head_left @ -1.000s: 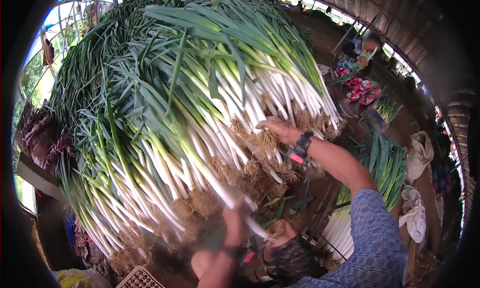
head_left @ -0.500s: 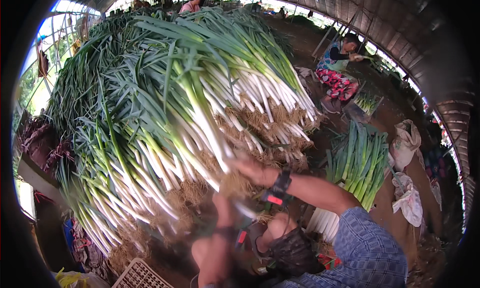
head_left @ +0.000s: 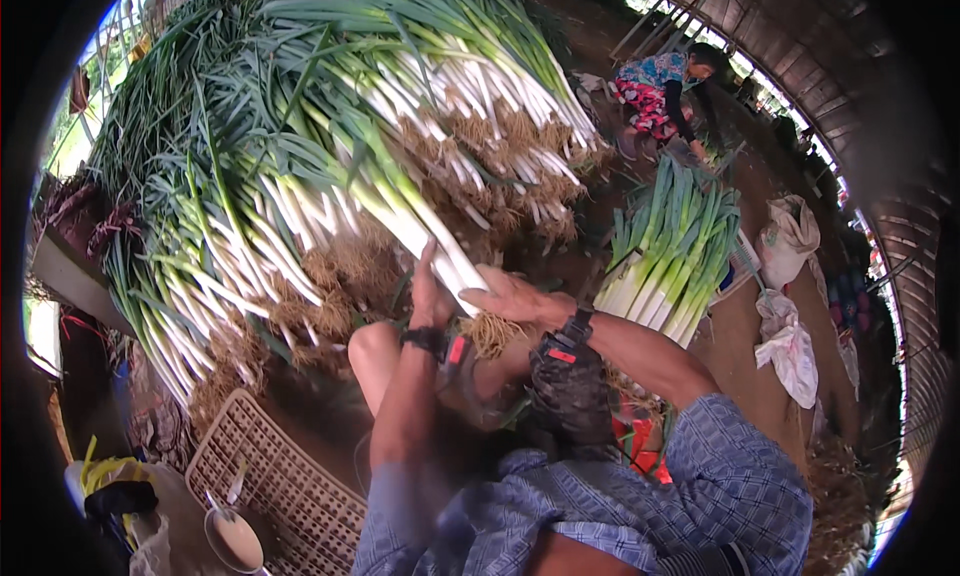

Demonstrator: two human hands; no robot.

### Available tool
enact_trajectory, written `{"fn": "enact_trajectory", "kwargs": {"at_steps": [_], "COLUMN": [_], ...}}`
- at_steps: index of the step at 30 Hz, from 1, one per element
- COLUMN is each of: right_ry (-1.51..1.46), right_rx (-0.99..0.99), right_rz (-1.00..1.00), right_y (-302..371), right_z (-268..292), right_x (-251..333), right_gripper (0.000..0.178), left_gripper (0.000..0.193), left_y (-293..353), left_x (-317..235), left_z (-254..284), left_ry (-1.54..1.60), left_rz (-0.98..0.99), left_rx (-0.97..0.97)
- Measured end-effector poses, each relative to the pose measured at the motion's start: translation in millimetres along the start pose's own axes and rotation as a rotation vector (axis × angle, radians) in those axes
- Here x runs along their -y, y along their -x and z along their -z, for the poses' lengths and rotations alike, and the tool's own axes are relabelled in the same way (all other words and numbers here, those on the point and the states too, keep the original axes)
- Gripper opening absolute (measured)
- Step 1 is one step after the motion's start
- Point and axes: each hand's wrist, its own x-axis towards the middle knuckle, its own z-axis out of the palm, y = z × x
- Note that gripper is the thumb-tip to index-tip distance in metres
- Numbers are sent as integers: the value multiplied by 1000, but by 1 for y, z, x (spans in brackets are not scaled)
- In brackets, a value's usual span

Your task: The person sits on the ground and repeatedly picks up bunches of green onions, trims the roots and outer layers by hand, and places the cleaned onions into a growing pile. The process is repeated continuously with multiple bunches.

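Two or so thick leeks [head_left: 425, 238] with long white shafts, green leaves and brown roots are in both my hands. My left hand [head_left: 431, 288] is closed along the near left side of the shafts. Just above the root ends, my right hand [head_left: 512, 298] grips them from the right. The root tuft [head_left: 490, 333] hangs below my right hand. The leaf ends of the held leeks reach over a large heap of leeks [head_left: 290, 206], and where they end among the other leaves cannot be made out.
A trimmed bundle of leeks [head_left: 675, 236] stands to my right. A plastic crate [head_left: 275, 481] lies near left, with a white pan-like thing [head_left: 235, 538] beside it. White sacks [head_left: 787, 346] lie far right. A co-worker [head_left: 665, 86] bends forward at the back right.
My left hand has come up from below and now grips the leeks with my right. The view has tilted downward, showing more of the crate. The co-worker has bent forward and lowered both arms.
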Motion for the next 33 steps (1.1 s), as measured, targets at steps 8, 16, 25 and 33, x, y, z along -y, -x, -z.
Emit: {"fn": "enact_trajectory", "kwargs": {"at_steps": [8, 16, 25, 33], "right_ry": [158, -111, -332, 45], "right_rx": [224, -102, 128, 237], "right_rz": [93, 7, 62, -79], "right_y": [130, 49, 54, 134], "right_z": [-40, 1, -36, -13], "right_x": [-46, -37, -43, -73], "right_gripper": [29, 51, 58, 58], "left_gripper": [34, 41, 60, 49], "left_y": [-26, 24, 59, 47], "left_x": [-31, 20, 41, 33], "left_z": [41, 20, 40, 17], "left_ry": [-312, -313, -212, -116], "left_rz": [-4, 199, 29, 3], "left_rx": [-207, -40, -168, -114]}}
